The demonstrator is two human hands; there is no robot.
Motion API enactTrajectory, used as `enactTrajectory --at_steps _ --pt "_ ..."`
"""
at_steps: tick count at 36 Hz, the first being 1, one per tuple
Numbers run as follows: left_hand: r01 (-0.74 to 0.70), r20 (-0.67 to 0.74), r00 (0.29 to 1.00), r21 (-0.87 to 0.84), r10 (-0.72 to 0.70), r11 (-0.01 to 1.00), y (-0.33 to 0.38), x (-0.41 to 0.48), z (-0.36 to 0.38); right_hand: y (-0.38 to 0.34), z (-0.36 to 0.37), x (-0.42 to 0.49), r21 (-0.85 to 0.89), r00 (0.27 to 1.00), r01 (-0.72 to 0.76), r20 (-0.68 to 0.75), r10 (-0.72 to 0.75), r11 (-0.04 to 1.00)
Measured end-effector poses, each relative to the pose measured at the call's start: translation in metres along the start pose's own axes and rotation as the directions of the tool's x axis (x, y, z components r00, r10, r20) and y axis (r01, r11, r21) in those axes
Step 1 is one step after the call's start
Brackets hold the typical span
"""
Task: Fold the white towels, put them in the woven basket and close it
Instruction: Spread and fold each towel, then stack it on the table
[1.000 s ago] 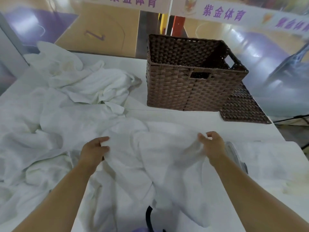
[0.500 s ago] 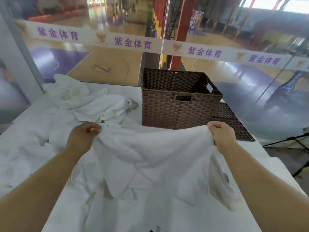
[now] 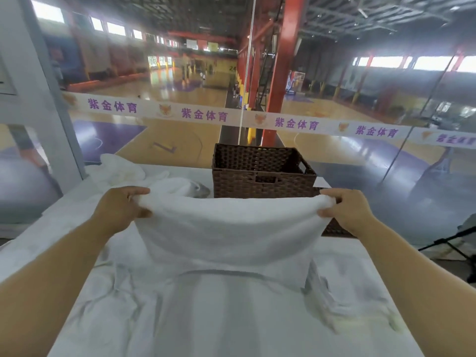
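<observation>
Behind the table (image 3: 360, 266) sits the basket (image 3: 262, 173), and just before it our left hand (image 3: 121, 210) and right hand (image 3: 347, 212) pinch the towel (image 3: 226, 228) up by its corners, so it hangs flat to fold.

Pretty clearly an indoor basketball gym. Shiny wood courts (image 3: 185, 135) with purple painted zones (image 3: 108, 140) stretch off behind a glass wall (image 3: 347, 173). Red steel columns (image 3: 280, 73) run up to a high dark roof (image 3: 206, 14), and a logo strip (image 3: 203, 115) crosses the glass.

Soft matt terry towel (image 3: 226, 228); coarse brown woven basket (image 3: 260, 176); glossy wooden court floor (image 3: 180, 140).
</observation>
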State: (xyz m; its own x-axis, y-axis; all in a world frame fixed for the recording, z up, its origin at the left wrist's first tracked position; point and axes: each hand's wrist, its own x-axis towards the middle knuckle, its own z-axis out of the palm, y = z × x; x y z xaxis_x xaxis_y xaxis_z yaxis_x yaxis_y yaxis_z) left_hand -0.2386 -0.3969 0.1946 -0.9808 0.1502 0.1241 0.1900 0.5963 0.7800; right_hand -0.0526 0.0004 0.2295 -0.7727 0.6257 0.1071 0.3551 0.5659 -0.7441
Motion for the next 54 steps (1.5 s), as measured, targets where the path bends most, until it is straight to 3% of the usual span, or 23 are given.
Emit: enactTrajectory --at_steps 4,9,13,21,26,38,43,46,49,54 --pt "-0.047 -0.043 0.998 0.019 0.048 0.999 -0.003 -0.015 -0.005 0.003 -0.009 -0.024 -0.094 0.997 0.077 0.001 -0.077 0.993" --pt "-0.231 -0.049 0.968 0.228 0.248 0.946 -0.016 -0.042 -0.011 0.019 -0.013 -0.055 -0.158 0.975 0.202 -0.066 -0.214 0.967" --pt "-0.321 -0.028 0.939 0.275 0.342 0.906 -0.031 -0.064 -0.009 0.041 -0.012 -0.077 -0.092 0.986 0.156 -0.050 -0.161 0.984" --pt "-0.029 0.121 0.992 -0.076 0.038 0.997 -0.050 -0.116 0.003 0.078 -0.012 -0.117 0.063 0.998 -0.022 0.064 0.018 0.998" --pt "0.030 0.107 0.994 -0.023 -0.027 0.999 -0.064 -0.126 0.009 0.090 -0.006 -0.129 0.060 0.993 -0.060 0.108 0.054 0.996" --pt "0.072 0.109 0.990 0.167 -0.091 0.983 -0.076 -0.123 0.038 0.110 0.033 -0.113 -0.188 0.989 -0.056 0.125 0.080 0.981" --pt "0.107 0.118 0.982 0.288 -0.146 0.952 -0.089 -0.114 0.057 0.128 0.062 -0.105 -0.249 0.977 -0.140 0.121 0.174 0.958" --pt "0.174 0.118 0.971 0.246 -0.208 0.953 -0.093 -0.100 0.065 0.132 0.074 -0.094 -0.203 0.967 -0.225 0.074 0.245 0.953" --pt "0.330 0.136 0.932 0.059 -0.335 0.942 -0.100 -0.078 0.074 0.132 0.085 -0.077 -0.154 0.947 -0.303 0.061 0.315 0.940" --pt "0.343 0.150 0.927 0.032 -0.344 0.939 -0.107 -0.035 0.093 0.130 0.103 -0.039 -0.116 0.929 -0.366 0.004 0.369 0.923"
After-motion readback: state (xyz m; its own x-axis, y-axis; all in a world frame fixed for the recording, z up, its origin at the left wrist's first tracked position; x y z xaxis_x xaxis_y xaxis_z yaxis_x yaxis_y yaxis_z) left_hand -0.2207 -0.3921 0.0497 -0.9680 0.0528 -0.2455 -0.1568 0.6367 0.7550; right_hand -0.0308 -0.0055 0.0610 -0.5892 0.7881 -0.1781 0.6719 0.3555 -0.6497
